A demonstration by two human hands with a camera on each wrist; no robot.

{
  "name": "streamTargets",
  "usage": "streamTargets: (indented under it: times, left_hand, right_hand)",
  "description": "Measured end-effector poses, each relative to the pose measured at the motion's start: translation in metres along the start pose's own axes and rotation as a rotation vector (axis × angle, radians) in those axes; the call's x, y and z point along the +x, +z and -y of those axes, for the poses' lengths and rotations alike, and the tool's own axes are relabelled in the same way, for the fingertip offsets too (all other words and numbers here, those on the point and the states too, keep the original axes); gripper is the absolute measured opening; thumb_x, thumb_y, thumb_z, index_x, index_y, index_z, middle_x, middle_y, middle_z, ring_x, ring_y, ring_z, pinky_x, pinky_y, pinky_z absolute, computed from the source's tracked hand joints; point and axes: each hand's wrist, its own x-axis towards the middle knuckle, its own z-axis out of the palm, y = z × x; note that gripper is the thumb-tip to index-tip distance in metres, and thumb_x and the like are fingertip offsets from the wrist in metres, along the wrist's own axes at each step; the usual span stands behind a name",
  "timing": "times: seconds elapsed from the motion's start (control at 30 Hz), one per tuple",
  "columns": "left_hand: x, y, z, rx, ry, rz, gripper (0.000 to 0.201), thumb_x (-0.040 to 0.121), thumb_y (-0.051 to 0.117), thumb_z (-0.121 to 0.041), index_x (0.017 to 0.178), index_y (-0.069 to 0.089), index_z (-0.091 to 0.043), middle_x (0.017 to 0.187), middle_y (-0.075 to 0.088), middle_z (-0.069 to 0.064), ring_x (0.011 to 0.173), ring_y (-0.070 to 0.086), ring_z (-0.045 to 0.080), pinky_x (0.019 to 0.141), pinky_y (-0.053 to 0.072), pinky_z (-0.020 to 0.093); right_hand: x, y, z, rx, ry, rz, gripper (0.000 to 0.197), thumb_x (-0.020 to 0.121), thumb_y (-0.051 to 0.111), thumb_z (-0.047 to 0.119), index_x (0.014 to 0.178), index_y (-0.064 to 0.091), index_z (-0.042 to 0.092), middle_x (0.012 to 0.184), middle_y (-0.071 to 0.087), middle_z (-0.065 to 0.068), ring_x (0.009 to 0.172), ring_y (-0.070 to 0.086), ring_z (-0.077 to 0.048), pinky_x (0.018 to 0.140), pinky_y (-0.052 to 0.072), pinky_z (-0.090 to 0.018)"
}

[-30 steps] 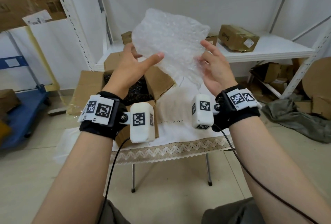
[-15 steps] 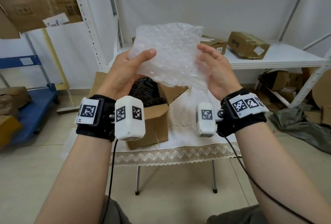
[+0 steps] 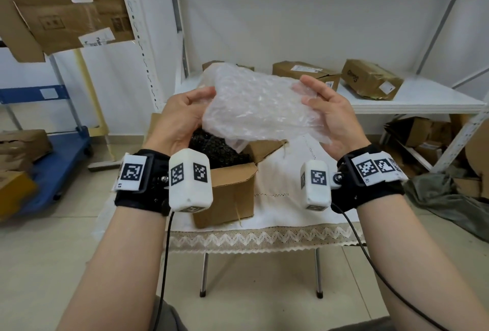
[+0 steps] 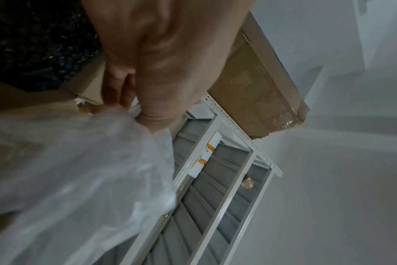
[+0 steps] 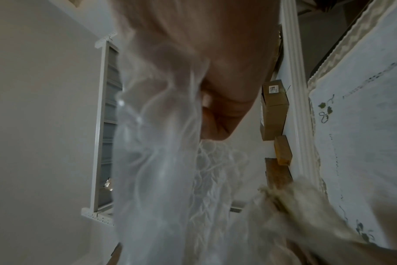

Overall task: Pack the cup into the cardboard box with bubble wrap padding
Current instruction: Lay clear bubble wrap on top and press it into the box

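both hands hold a clear sheet of bubble wrap (image 3: 259, 108) in the air above the open cardboard box (image 3: 227, 187). the left hand (image 3: 182, 119) grips the sheet's left edge, thumb on top and fingers (image 4: 116, 86) curled under it. the right hand (image 3: 330, 116) cups the right edge, thumb over the sheet and fingers bent behind it. the sheet hangs crumpled between them, its lower fold drooping toward the box mouth and hiding part of it.

the box stands on the worktop (image 3: 291, 198), which is covered by a white cloth with a lace trim. its flaps are up, and inside lies a dark bubble-wrapped mass (image 3: 214, 148); the cup itself cannot be made out.

behind the worktop, a white shelf (image 3: 412, 100) carries several closed brown boxes (image 3: 370, 79). more cartons sit under it on the floor at right, beside a grey-green cloth (image 3: 447, 198). a blue cart (image 3: 60, 150) stands at left, with a big flattened carton (image 3: 66, 5) leaning above it against the white rack post (image 3: 143, 39).
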Motion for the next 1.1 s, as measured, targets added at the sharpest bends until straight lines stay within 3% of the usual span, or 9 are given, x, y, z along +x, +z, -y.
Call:
streamTargets:
  times: [0.13, 0.3, 0.43, 0.57, 0.67, 0.73, 0.83, 0.97, 1.1]
  left_hand:
    - [0.003, 0.001, 0.003, 0.121, 0.084, -0.137, 0.052, 0.077, 0.074, -0.055, 0.121, 0.068, -0.028, 0.127, 0.065, -0.001, 0.115, 0.064, 0.014, 0.1, 0.051, 0.036]
    - [0.003, -0.001, -0.002, 0.142, -0.045, -0.086, 0.072, 0.067, 0.052, -0.088, 0.105, 0.074, -0.031, 0.098, 0.068, -0.001, 0.098, 0.062, 0.017, 0.091, 0.046, 0.032]
    - [0.001, -0.007, -0.004, -0.01, -0.028, 0.086, 0.073, 0.081, 0.064, -0.064, 0.136, 0.056, -0.017, 0.122, 0.069, 0.003, 0.113, 0.066, 0.023, 0.104, 0.047, 0.044]
    - [0.003, -0.011, -0.002, -0.084, 0.006, 0.076, 0.069, 0.087, 0.072, -0.019, 0.147, 0.039, -0.022, 0.125, 0.068, 0.004, 0.112, 0.067, 0.025, 0.097, 0.052, 0.043]
    - [0.003, -0.009, -0.001, -0.136, -0.02, 0.076, 0.059, 0.087, 0.069, -0.008, 0.141, 0.046, -0.016, 0.121, 0.069, 0.008, 0.099, 0.072, 0.022, 0.075, 0.059, 0.032]
    - [0.001, -0.007, -0.001, -0.145, -0.033, 0.072, 0.039, 0.087, 0.068, -0.003, 0.122, 0.056, -0.013, 0.111, 0.073, 0.006, 0.095, 0.072, 0.024, 0.068, 0.059, 0.028]
    - [-0.002, -0.004, -0.003, -0.163, -0.034, 0.114, 0.036, 0.087, 0.064, 0.002, 0.119, 0.056, -0.011, 0.112, 0.073, 0.008, 0.104, 0.069, 0.029, 0.08, 0.059, 0.035]
    - [0.0, -0.005, -0.002, -0.186, -0.024, 0.175, 0.063, 0.081, 0.064, 0.01, 0.14, 0.044, -0.005, 0.13, 0.063, 0.016, 0.116, 0.064, 0.033, 0.094, 0.054, 0.045]
    - [-0.004, -0.002, -0.005, -0.204, -0.014, 0.228, 0.067, 0.081, 0.058, 0.016, 0.142, 0.043, -0.007, 0.134, 0.06, 0.015, 0.121, 0.06, 0.033, 0.103, 0.047, 0.051]
  right_hand:
    - [0.001, -0.001, -0.002, -0.017, -0.006, 0.028, 0.046, 0.09, 0.05, -0.01, 0.127, 0.065, 0.014, 0.127, 0.067, -0.003, 0.116, 0.05, -0.031, 0.104, 0.03, -0.049]
    - [-0.007, 0.01, 0.003, -0.179, -0.052, 0.127, 0.053, 0.091, 0.043, -0.015, 0.134, 0.058, 0.012, 0.129, 0.065, 0.004, 0.125, 0.055, -0.002, 0.095, 0.047, -0.016]
    - [-0.009, 0.016, 0.002, -0.285, -0.045, 0.164, 0.057, 0.088, 0.046, -0.017, 0.135, 0.057, 0.013, 0.128, 0.065, 0.006, 0.117, 0.059, 0.003, 0.083, 0.05, -0.012]
    - [-0.008, 0.015, -0.002, -0.299, 0.059, 0.197, 0.057, 0.085, 0.053, -0.012, 0.134, 0.052, 0.018, 0.116, 0.073, -0.004, 0.078, 0.057, -0.02, 0.068, 0.045, -0.027]
    - [-0.007, 0.017, -0.003, -0.335, 0.137, 0.129, 0.06, 0.085, 0.059, 0.001, 0.139, 0.046, 0.024, 0.114, 0.071, -0.007, 0.105, 0.064, -0.021, 0.099, 0.045, -0.036]
    - [-0.008, 0.019, -0.002, -0.355, 0.173, 0.104, 0.045, 0.088, 0.06, 0.014, 0.131, 0.053, 0.023, 0.117, 0.066, 0.001, 0.103, 0.063, -0.009, 0.1, 0.042, -0.034]
    - [-0.009, 0.024, 0.0, -0.331, 0.225, 0.101, 0.022, 0.097, 0.053, 0.036, 0.111, 0.063, 0.023, 0.113, 0.067, 0.01, 0.09, 0.065, 0.005, 0.081, 0.05, -0.017]
    - [-0.009, 0.026, 0.001, -0.334, 0.233, 0.043, 0.052, 0.089, 0.057, 0.06, 0.116, 0.068, 0.017, 0.119, 0.07, -0.002, 0.115, 0.064, -0.021, 0.108, 0.043, -0.044]
    - [-0.014, 0.027, 0.005, -0.333, 0.216, 0.059, 0.042, 0.094, 0.052, 0.054, 0.125, 0.059, 0.027, 0.134, 0.056, 0.009, 0.131, 0.045, -0.012, 0.103, 0.028, -0.027]
